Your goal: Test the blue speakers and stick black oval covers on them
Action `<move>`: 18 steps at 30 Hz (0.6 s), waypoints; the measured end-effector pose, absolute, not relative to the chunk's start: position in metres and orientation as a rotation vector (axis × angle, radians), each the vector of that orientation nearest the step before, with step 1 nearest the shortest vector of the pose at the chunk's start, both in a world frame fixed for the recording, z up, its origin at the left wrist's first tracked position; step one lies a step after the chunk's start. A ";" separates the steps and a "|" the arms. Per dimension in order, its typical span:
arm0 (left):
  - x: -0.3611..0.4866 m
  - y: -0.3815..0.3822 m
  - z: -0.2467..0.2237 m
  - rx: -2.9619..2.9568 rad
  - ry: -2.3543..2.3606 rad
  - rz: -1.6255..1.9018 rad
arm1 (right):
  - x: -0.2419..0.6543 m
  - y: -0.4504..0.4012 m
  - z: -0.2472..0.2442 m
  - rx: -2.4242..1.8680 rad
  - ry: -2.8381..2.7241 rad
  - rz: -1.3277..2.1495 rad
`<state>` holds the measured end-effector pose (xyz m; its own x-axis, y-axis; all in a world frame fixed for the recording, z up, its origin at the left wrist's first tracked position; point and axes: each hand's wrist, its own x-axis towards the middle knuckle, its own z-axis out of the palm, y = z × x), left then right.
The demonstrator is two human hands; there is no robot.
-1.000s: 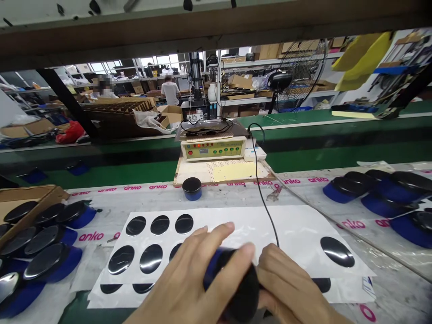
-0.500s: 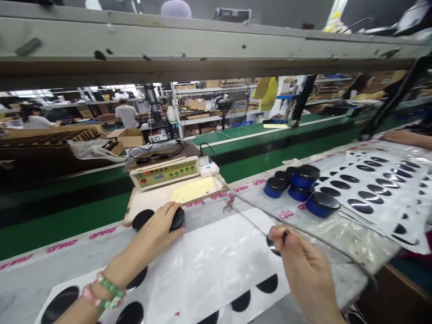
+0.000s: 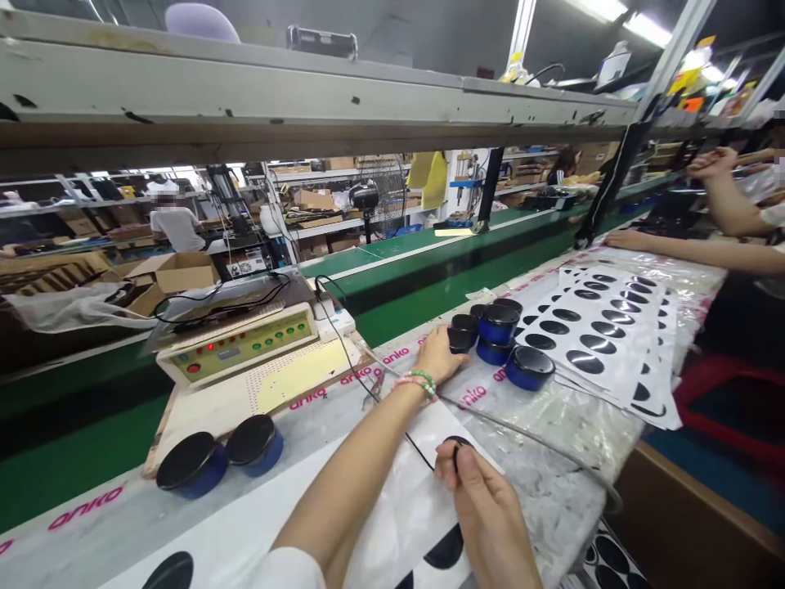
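Observation:
My left hand (image 3: 439, 357) stretches across to the group of blue round tins with black tops. Its thumb and fingers are around the near side of one blue tin (image 3: 464, 329), which still stands beside the others. My right hand (image 3: 482, 499) is closed in a pinch on a small black piece (image 3: 455, 458), whose kind I cannot make out. A thin black cord (image 3: 419, 448) runs up to these fingers. Beneath the right hand lies a white sheet (image 3: 392, 523) with black round stickers (image 3: 445, 550). Two more tins, one of them the left tin (image 3: 191, 465), stand on the left.
A control box (image 3: 236, 348) with lit buttons sits behind the bench. Sheets of black ovals (image 3: 567, 315) lie to the right, past the stacked tins (image 3: 498, 323). A grey cable (image 3: 527, 433) crosses the bench. A co-worker's arm (image 3: 668, 245) rests at the far right.
My left hand has left the two tins on the left and moved right to the tin group. My right hand keeps its pinch. The view has turned to the right.

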<state>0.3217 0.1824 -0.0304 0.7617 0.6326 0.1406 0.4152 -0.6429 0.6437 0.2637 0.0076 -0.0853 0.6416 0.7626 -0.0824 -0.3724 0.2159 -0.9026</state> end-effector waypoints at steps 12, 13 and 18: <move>0.038 0.148 0.006 2.605 1.394 0.549 | 0.269 0.003 -0.094 -1.039 -0.322 0.883; 0.020 0.141 0.000 2.594 1.422 0.533 | 0.269 0.003 -0.095 -1.038 -0.329 0.885; -0.021 0.091 0.023 2.490 1.288 0.717 | 0.269 0.008 -0.097 -1.116 -0.295 0.892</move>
